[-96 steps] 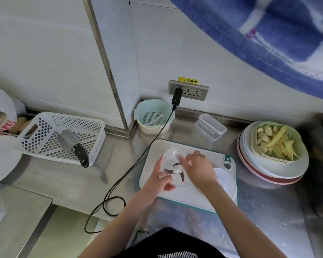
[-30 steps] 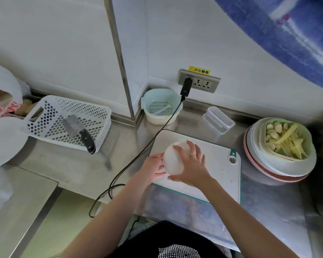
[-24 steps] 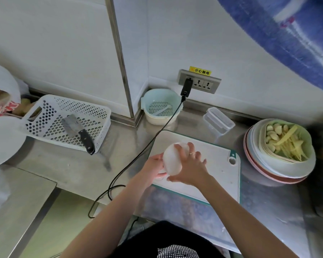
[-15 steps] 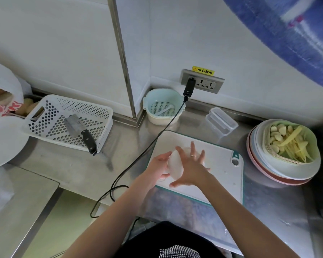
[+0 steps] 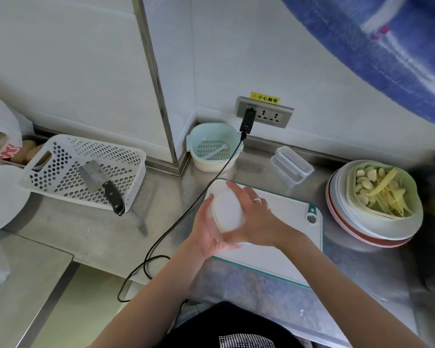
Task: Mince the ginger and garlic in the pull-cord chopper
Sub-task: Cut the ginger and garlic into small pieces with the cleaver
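My right hand (image 5: pixel 258 219) and left hand (image 5: pixel 206 234) cover most of the chopper (image 5: pixel 227 209), so its cord and contents cannot be seen. The white plate (image 5: pixel 0 197) (far left) and blue cloth (image 5: pixel 387 54) are cut off by the frame's edges.

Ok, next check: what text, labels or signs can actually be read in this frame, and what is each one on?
"小心触电", black on a yellow sticker on the wall just above the wall socket.
Red lettering on the white plastic bag at the left edge: cropped and blurred, not readable.
Nothing readable on the chopper, cutting board, cleaver or baskets.
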A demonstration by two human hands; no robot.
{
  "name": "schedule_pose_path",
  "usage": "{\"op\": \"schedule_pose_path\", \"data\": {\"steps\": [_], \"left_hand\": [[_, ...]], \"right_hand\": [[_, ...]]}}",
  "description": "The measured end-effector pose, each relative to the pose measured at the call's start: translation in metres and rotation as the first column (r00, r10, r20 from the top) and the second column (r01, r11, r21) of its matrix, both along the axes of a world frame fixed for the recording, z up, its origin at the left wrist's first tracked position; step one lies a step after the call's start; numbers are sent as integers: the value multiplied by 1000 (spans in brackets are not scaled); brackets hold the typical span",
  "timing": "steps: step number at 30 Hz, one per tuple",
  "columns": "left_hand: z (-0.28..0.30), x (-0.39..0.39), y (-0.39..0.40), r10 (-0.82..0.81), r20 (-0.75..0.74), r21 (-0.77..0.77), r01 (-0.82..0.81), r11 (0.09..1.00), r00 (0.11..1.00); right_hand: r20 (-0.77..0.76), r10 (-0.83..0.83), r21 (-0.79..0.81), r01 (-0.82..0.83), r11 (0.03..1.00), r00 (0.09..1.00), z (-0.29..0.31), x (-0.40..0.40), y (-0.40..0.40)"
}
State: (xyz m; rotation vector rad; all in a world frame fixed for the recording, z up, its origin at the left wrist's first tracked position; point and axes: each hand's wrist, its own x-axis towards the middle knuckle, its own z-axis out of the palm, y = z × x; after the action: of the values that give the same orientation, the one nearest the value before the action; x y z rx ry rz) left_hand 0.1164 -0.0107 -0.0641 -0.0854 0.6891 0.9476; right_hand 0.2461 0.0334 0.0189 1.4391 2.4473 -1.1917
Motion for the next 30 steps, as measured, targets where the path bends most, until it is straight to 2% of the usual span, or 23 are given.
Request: {"op": "schedule_pose_path", "data": {"steps": [1,3,5,8,10,12,14,19,21,22,24,26,27,28,30], "left_hand": [[6,-2,2,-15,-10,17,15,1000,1000],[15,-7,7,-33,-122,37,38,999,992],[21,-10,9,-42,-162,23,46,999,986],[28,-7,9,44,-166,-1,-45,999,985],[29,-2,11,129,-266,39,-123,992,955],[30,1,13,235,-353,109,-210,972,906],[34,-1,17,283,-381,209,-216,954,880],[29,-5,16,344,-347,223,-280,934,872],[28,-4,13,287,-342,175,-239,955,895],[29,-4,13,235,-388,144,-193,971,891],[36,-8,16,113,-505,78,-85,993,856],[42,-13,15,10,-525,40,14,999,851],[42,-15,12,-36,-550,48,75,996,835],[41,-17,9,-77,-599,47,131,990,797],[31,-24,2,-83,-675,26,136,990,733]], "right_hand": [[-26,58,29,-57,998,998,3,3,0],[-46,203,101,-198,975,978,7,11,1],[-56,224,112,-217,970,973,6,18,2],[-86,142,96,-134,986,986,-6,17,2],[-203,16,71,-1,997,979,-14,11,-1],[-336,-206,-54,200,978,919,-15,3,-6],[-391,-350,-147,317,937,851,-14,-4,-9],[-348,-372,-174,330,928,860,-12,-14,-5],[-291,-398,-223,342,913,870,-10,-14,0],[-248,-411,-215,363,906,877,-9,-14,1],[-71,-392,-14,392,920,917,-7,-15,-4],[106,-331,227,301,926,938,-9,-18,-12],[119,-315,220,285,933,941,-12,-18,-13],[85,-310,126,298,946,947,-14,-15,-12],[-138,-396,-170,372,912,908,-19,-3,-5]]}}
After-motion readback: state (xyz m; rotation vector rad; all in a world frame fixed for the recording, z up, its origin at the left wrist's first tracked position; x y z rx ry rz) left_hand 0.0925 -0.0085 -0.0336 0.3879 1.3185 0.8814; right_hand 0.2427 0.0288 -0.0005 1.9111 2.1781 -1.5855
